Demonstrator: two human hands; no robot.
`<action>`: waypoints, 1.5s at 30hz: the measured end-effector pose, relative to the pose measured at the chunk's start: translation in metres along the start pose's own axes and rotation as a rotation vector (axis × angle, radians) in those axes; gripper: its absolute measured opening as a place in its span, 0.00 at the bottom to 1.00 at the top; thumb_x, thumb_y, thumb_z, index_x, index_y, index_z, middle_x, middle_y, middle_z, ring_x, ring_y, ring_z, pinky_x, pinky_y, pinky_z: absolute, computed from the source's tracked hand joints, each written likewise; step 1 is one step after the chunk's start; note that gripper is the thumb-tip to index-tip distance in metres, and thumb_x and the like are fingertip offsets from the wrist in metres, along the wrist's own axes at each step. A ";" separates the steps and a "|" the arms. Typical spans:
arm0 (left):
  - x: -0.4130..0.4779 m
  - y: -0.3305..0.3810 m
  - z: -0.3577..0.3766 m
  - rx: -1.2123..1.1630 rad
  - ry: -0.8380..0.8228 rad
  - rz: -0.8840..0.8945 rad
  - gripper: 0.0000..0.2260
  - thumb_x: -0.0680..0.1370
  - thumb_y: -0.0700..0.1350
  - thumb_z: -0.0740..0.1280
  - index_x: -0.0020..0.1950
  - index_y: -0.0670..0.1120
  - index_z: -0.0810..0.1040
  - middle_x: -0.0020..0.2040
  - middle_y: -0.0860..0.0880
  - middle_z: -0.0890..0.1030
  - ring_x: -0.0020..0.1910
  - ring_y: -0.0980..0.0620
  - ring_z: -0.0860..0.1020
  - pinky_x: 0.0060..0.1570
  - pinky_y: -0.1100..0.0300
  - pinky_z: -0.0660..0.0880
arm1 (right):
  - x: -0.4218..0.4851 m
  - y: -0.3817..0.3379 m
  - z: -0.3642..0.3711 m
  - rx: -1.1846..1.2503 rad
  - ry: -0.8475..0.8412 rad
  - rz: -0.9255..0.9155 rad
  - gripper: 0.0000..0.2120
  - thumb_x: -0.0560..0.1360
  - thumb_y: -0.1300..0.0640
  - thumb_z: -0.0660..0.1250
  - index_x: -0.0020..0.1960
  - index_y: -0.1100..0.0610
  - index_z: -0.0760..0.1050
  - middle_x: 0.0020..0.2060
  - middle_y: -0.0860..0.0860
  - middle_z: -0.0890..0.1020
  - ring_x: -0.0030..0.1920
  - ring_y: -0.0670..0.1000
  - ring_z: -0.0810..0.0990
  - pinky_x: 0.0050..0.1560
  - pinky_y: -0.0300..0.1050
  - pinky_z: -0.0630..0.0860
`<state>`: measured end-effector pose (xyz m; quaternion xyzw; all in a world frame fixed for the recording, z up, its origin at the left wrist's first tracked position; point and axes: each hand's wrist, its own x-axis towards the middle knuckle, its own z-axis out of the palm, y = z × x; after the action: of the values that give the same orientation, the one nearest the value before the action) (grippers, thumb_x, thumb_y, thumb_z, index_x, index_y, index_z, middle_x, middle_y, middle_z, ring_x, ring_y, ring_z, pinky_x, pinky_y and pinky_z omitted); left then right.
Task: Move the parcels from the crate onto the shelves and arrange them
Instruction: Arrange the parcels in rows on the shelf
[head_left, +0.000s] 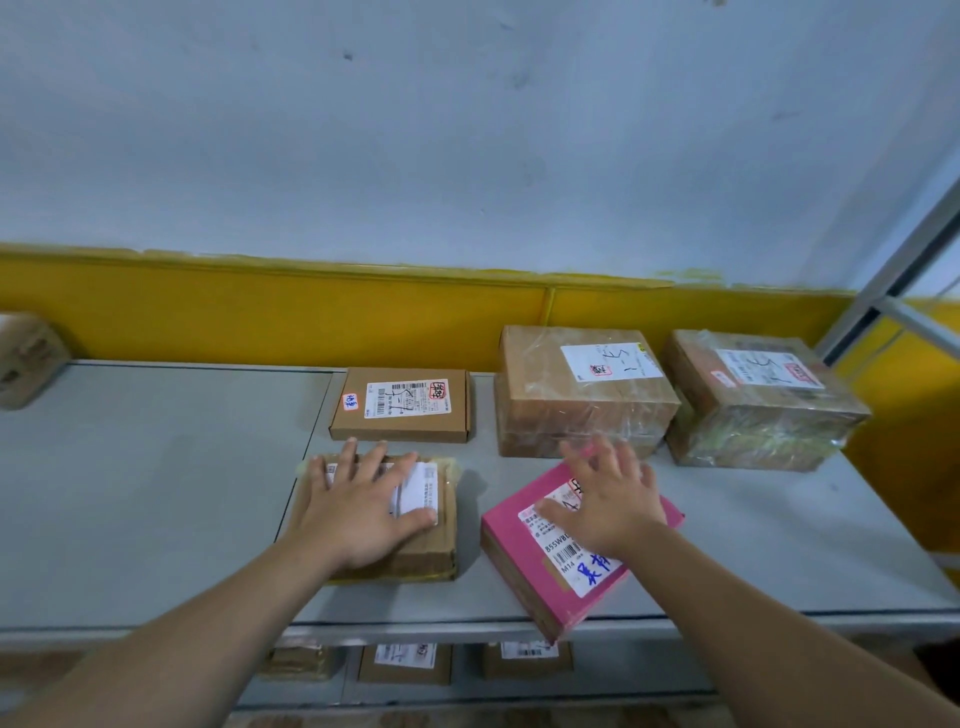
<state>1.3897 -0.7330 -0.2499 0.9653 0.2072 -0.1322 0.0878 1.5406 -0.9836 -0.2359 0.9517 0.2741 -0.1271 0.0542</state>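
- Arranging step: left hand (363, 499) flat on brown parcel (426, 556), fingers spread.
- Right hand (610, 501) splayed on skewed pink parcel (506, 530); next, likely square it onto shelf (156, 493).

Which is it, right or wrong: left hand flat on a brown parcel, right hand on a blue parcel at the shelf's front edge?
Wrong: the head view shows the right hand on a pink parcel, not blue. The rest holds.
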 end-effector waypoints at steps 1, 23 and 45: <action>0.000 0.002 0.002 0.017 0.008 -0.008 0.45 0.63 0.80 0.40 0.77 0.63 0.41 0.80 0.52 0.43 0.77 0.43 0.36 0.72 0.36 0.36 | 0.000 -0.005 0.002 -0.021 -0.018 -0.100 0.45 0.70 0.20 0.44 0.80 0.40 0.41 0.80 0.52 0.38 0.79 0.59 0.36 0.75 0.62 0.38; -0.002 0.052 0.003 -0.061 0.024 -0.021 0.35 0.76 0.70 0.52 0.78 0.59 0.44 0.80 0.50 0.40 0.76 0.42 0.34 0.70 0.33 0.35 | -0.001 0.021 0.007 0.103 -0.027 0.087 0.44 0.71 0.21 0.43 0.80 0.41 0.45 0.81 0.52 0.41 0.79 0.60 0.36 0.74 0.68 0.39; 0.002 0.044 0.008 0.031 0.025 -0.020 0.37 0.73 0.72 0.54 0.77 0.64 0.41 0.80 0.52 0.40 0.77 0.42 0.34 0.70 0.32 0.36 | 0.002 0.045 0.015 -0.016 -0.078 -0.130 0.49 0.63 0.17 0.40 0.79 0.37 0.39 0.81 0.49 0.40 0.79 0.59 0.35 0.73 0.72 0.37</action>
<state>1.4082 -0.7740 -0.2528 0.9660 0.2161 -0.1243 0.0691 1.5632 -1.0236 -0.2497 0.9257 0.3343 -0.1651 0.0643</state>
